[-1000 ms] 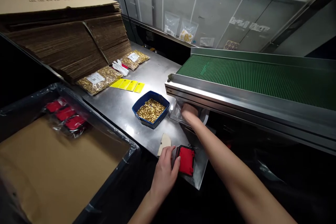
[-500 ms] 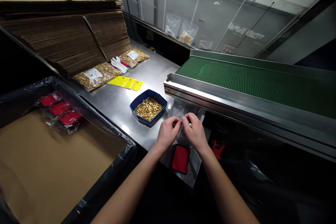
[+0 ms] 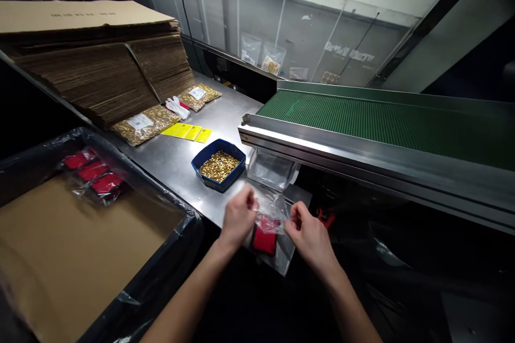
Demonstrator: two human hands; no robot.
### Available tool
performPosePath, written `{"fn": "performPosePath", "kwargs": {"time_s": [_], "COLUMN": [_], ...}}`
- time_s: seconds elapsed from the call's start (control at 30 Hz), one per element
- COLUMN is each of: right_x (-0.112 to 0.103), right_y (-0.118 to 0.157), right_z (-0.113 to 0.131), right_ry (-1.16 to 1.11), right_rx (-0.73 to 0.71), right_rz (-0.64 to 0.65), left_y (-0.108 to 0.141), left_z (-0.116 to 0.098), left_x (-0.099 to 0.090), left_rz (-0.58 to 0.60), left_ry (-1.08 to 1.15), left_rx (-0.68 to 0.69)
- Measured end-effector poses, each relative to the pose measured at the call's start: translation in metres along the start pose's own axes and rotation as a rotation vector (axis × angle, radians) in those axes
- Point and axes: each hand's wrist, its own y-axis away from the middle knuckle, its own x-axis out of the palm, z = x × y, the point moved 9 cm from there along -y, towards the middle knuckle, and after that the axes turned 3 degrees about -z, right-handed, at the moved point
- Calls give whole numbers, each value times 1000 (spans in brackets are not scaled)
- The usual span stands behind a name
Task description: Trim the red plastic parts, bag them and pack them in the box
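Note:
A clear plastic bag (image 3: pixel 270 208) is stretched between my hands above the front corner of the metal table. My left hand (image 3: pixel 240 213) pinches its left side, a little blurred by motion. On the right side, my right hand (image 3: pixel 308 228) grips the bag between thumb and fingers. Under the bag's lower part lies a red pad with a black border (image 3: pixel 264 241), partly covered by the film. Beyond my hands, a holder with more clear bags (image 3: pixel 271 169) sits beneath the conveyor's edge. The blue tray (image 3: pixel 204 175) of small gold-coloured pieces (image 3: pixel 219 165) stands beyond my left hand.
A green conveyor belt (image 3: pixel 322 123) runs off to the right. Yellow cards (image 3: pixel 187 132), white gloves (image 3: pixel 177 107) and bags of gold pieces (image 3: pixel 147 124) lie by stacked cardboard (image 3: pixel 88 75). At left, a lined box (image 3: pixel 161 257) holds bagged red pads (image 3: pixel 94 171).
My hands have moved apart and nearer to me, spreading the bag from a bunched pinch to an open sheet over the red pad. The camera view has shifted slightly.

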Motion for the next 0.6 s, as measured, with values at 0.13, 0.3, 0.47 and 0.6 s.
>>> {"fn": "performPosePath", "kwargs": {"time_s": [0.13,0.3,0.47,0.6], "right_x": [5,38,73,120], "right_y": [20,37,97,123], "right_z": [6,23,8,-47], "right_ry": [411,114,-418,-1060], "right_rx": [-64,-45,-44,579], "right_rz": [-11,100,406,319], "left_y": [34,118,194,222], "left_z": [-14,18,131,170], "left_x": [-8,-8,-68,-101], "left_rz": [36,327,296,145], "left_ry": [-62,-154,-59,31], "left_rx": [23,-69,-661,-881]}}
